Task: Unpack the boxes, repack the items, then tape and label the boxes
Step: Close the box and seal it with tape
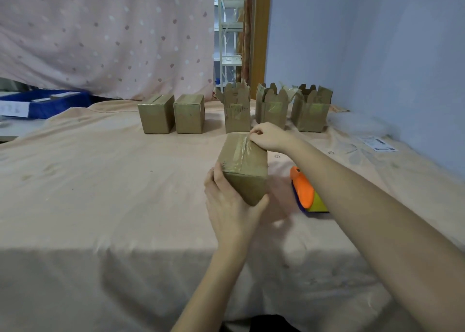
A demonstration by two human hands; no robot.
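Note:
A small taped cardboard box (245, 173) stands in the middle of the cloth-covered table (113, 180). My left hand (230, 205) grips its near lower corner, thumb on the right side. My right hand (269, 136) pinches the clear tape (245, 146) at the box's far top edge. Behind it, two closed boxes (156, 114) (189, 113) stand side by side. To their right, three boxes with open, torn flaps (237, 111) (272, 107) (310, 110) stand in a row.
An orange, blue and yellow tape dispenser (305, 192) lies just right of the held box, under my right forearm. A sheet of labels (378, 142) lies at the far right by the blue wall. A blue bin (47, 101) sits at the far left.

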